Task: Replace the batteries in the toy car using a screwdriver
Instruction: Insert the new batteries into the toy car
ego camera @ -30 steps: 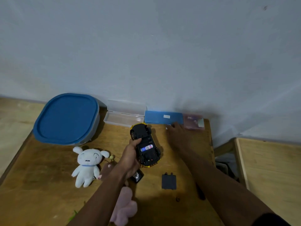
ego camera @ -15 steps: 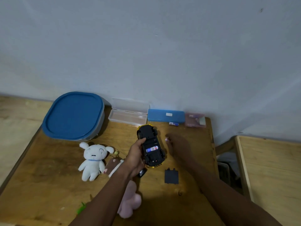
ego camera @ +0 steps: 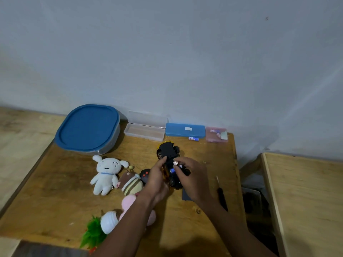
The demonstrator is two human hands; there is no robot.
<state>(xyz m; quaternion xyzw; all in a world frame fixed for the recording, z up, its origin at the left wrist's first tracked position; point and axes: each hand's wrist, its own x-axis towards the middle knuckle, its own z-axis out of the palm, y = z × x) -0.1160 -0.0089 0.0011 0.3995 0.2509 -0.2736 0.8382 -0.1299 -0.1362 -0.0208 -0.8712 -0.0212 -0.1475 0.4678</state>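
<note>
Mid-swap: left hand (ego camera: 157, 180) grips the upturned toy car (ego camera: 168, 152), right hand (ego camera: 193, 177) pinches a battery (ego camera: 175, 162) at the open bay. Next, likely: seat it polarity-correct, then refit cover (ego camera: 185, 196) with screwdriver (ego camera: 221, 195).

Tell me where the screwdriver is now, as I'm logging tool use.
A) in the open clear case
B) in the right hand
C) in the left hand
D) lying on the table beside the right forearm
D: the screwdriver lies on the table just right of the right forearm, while the right hand pinches a battery at the toy car gripped by the left hand.
</note>
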